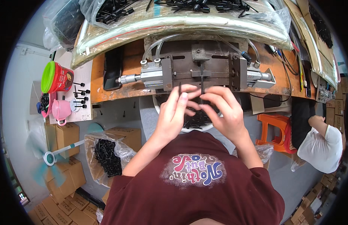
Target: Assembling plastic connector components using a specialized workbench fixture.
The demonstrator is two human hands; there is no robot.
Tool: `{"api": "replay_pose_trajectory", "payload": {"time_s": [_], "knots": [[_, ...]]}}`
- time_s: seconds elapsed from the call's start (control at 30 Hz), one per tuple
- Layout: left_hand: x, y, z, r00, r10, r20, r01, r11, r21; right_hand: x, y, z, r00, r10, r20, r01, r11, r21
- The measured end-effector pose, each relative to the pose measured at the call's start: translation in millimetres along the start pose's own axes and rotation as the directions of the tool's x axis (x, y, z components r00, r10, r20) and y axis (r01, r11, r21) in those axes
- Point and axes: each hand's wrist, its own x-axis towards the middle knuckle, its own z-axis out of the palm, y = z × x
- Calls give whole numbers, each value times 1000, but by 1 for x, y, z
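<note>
My left hand [173, 112] is closed in front of the metal fixture, with a thin black rod [180, 87] sticking up between its thumb and fingers. To its right, my right hand [227, 112] pinches near the lower end of another slim black rod [202, 77]. That rod stands in line with the small centre block [196, 73] of the fixture; its lower tip is hidden by my fingers. Pneumatic cylinders, one on the left [152, 77] and one on the right [258, 76], flank the block. Below my hands, a white tub [208, 127] holds many black parts.
A plastic-covered shelf [181, 28] piled with black parts runs behind the fixture. At left stand a red bucket [63, 77], a pink cup [61, 110] and a fan [49, 158]. An orange stool [271, 129] and another person [321, 146] are at right.
</note>
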Motion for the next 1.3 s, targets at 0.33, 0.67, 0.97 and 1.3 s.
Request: {"api": "replay_pose_trajectory", "payload": {"time_s": [0.33,0.67,0.97,1.3], "knots": [[-2,11,-8,996,40,79,-30,992,-123,8,16,11,977,-68,202,154,881,-448],[-9,27,-11,979,202,18,-201,979,-39,11,12,8,970,-38,238,154,857,-492],[0,16,-8,866,499,-36,-393,723,569,15,13,-10,960,-82,269,146,963,-228],[25,-15,11,801,541,258,-485,332,809,145,28,-55,895,-446,-21,349,728,-590]]}}
